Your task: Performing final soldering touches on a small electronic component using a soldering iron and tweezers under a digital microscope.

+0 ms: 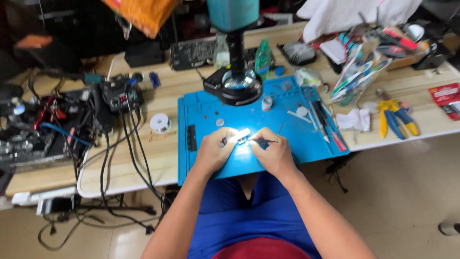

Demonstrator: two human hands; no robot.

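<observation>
Fingers of the left hand (214, 152) pinch a small white part (238, 135), long axis running left-near to right-far; the right hand (272, 154) pinches tweezers (266, 141) touching it on the right.

Yellow-handled pliers (396, 116) lie beside perhaps a rag (355, 119).

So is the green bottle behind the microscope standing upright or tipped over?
Upright. The green bottle stands on the wooden bench with its cap pointing up, just behind the blue mat.
</observation>
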